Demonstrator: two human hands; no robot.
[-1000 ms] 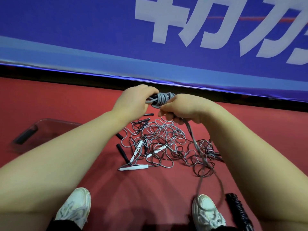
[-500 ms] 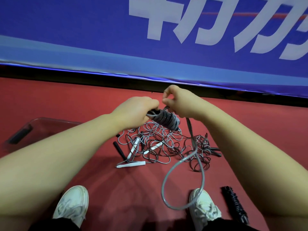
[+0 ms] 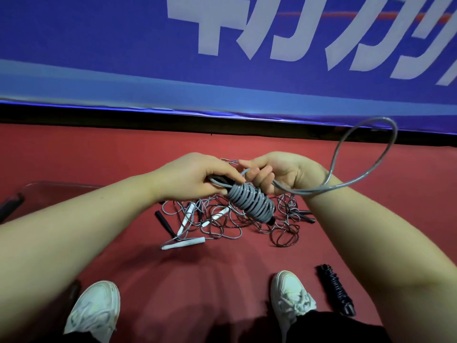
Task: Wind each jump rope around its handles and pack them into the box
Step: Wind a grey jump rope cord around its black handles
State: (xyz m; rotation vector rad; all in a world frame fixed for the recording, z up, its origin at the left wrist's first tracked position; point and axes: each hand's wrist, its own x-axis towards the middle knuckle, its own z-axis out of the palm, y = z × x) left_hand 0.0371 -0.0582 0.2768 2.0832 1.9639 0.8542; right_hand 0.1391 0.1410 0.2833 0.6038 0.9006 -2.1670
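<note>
My left hand (image 3: pixel 195 179) grips the near end of a pair of black handles wound with a grey jump rope (image 3: pixel 252 203). The coil tilts down to the right. My right hand (image 3: pixel 279 173) holds the rope's free end, which swings out in a loop (image 3: pixel 371 154) to the upper right. Below my hands a tangled pile of ropes (image 3: pixel 230 219) with black and white handles lies on the red floor. A clear plastic box (image 3: pixel 42 191) sits at the left, partly hidden by my left forearm.
A wound black jump rope (image 3: pixel 336 289) lies on the floor by my right shoe (image 3: pixel 291 295). My left shoe (image 3: pixel 95 309) is at the lower left. A blue banner wall (image 3: pixel 222 58) runs across the back.
The free loop that hung down by my right shoe has swung up to the upper right. My right hand turned palm-up and dropped beside the coil.
</note>
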